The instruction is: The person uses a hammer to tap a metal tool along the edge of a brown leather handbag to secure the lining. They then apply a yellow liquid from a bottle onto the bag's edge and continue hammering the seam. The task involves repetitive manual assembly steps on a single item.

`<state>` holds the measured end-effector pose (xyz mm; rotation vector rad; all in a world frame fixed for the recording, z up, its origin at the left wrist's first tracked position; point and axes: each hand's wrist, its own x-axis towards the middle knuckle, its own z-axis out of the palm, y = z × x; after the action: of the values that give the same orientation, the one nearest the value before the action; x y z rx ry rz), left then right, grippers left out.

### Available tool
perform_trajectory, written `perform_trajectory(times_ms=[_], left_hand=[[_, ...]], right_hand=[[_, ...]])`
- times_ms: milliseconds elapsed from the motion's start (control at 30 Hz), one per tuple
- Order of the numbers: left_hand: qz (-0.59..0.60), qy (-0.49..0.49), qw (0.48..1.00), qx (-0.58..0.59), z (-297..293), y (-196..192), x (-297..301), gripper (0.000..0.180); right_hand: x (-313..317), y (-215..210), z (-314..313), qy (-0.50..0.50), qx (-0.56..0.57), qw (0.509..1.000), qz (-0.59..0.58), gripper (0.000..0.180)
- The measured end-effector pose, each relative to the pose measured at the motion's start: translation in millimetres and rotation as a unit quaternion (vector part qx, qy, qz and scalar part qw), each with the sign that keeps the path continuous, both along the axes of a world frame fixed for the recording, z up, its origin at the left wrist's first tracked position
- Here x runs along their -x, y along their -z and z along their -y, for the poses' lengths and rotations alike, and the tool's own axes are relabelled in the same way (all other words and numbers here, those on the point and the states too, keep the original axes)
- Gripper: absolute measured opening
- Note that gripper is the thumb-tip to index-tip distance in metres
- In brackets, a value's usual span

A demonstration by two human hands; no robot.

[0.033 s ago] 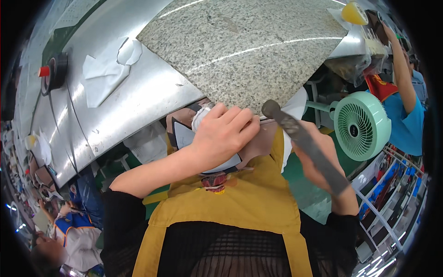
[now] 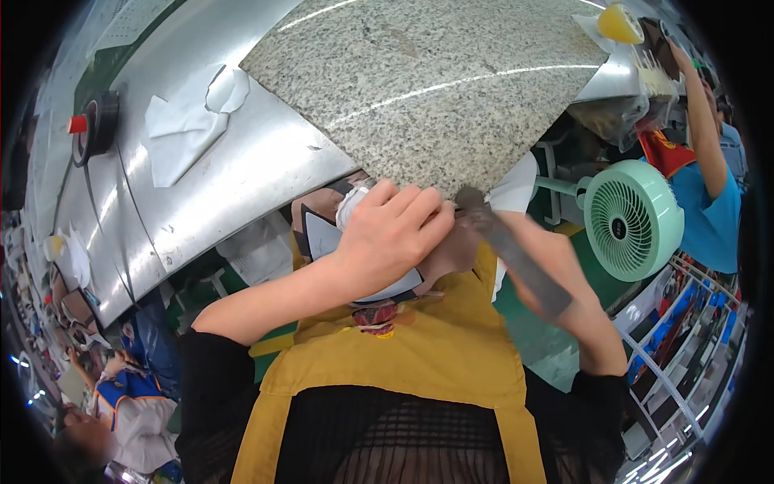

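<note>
My right hand (image 2: pixel 545 254) grips a dark metal hammer (image 2: pixel 516 256), slightly blurred, its handle hidden in the fist. The hammer's rounded face is down at the near corner of the speckled stone slab (image 2: pixel 451 97), just right of my left fingertips. My left hand (image 2: pixel 395 230) is closed, fingers curled over the slab's near edge, on a brown leather-like piece (image 2: pixel 447 252). A pale grey panel with a black edge (image 2: pixel 322 235) shows beneath that hand, as does a crumpled white bit (image 2: pixel 350 206). What lies under the fingertips is hidden.
A metal table (image 2: pixel 218 185) on the left bears white paper (image 2: pixel 181 137) and a black round holder with a red knob (image 2: pixel 97 129). A green fan (image 2: pixel 633 220) and wire rack (image 2: pixel 685 347) stand right. Other people sit at left (image 2: pixel 133 419) and right (image 2: pixel 713 214).
The hammer and my right hand have moved down and slightly left, bringing the hammer's rounded face closer to my left fingertips. My left hand stays in place.
</note>
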<state>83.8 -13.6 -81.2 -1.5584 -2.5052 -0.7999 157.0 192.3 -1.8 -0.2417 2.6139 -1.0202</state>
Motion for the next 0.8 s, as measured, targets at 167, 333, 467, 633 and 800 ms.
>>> perform_trajectory(times_ms=[167, 333, 467, 633, 800], left_hand=[[0.095, 0.015, 0.995, -0.009, 4, -5, 10, 0.029], [-0.008, 0.033, 0.999, -0.007, 7, -1, 5, 0.031], [-0.03, 0.026, 0.999, -0.008, 7, 2, 2, 0.031], [-0.053, 0.032, 0.997, -0.049, 5, 7, 4, 0.024], [-0.034, 0.022, 0.999, -0.034, 7, 6, 0, 0.028]], right_hand=[[0, 4, -2, -0.008, -0.006, 0.999, 0.038, 0.041], [3, -2, -3, 0.019, 0.024, 0.998, 0.061, 0.043], [0, -3, 2, 0.06, 0.043, 0.996, 0.05, 0.032], [6, -6, 0, 0.046, 0.058, 0.994, 0.084, 0.037], [4, 0, 6, -0.002, 0.001, 1.0, -0.02, 0.035]])
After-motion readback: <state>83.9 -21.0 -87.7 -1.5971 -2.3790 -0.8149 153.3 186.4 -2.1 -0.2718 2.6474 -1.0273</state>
